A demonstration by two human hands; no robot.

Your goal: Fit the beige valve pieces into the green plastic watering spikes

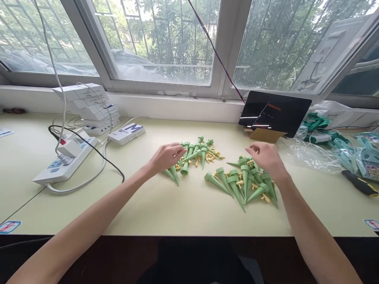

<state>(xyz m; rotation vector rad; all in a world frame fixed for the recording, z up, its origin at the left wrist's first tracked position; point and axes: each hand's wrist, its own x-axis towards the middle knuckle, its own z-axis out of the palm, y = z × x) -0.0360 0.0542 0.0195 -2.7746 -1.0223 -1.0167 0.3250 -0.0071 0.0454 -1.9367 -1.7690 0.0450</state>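
Two heaps of green plant watering spikes with ridged caps and small yellow valves lie on the table. My left hand (pixel 169 154) is at the left edge of the farther heap (pixel 195 152), its fingers drawn together. Anything in those fingers is hidden against the spikes. Over the back of the nearer, right heap (pixel 244 179) is my right hand (pixel 264 154), fingers curled and thumb close to the forefinger. No object shows at its fingertips. Yellow valves (pixel 211 157) lie loose among the spikes at the right side of the farther heap.
A power strip (pixel 66 161) with cables lies on the left, by stacked white boxes (pixel 91 108) and a single box (pixel 127 134). A tablet (pixel 274 112) leans behind the heaps. Plastic bags (pixel 319 152) and a black-yellow handled tool (pixel 359 183) lie at right.
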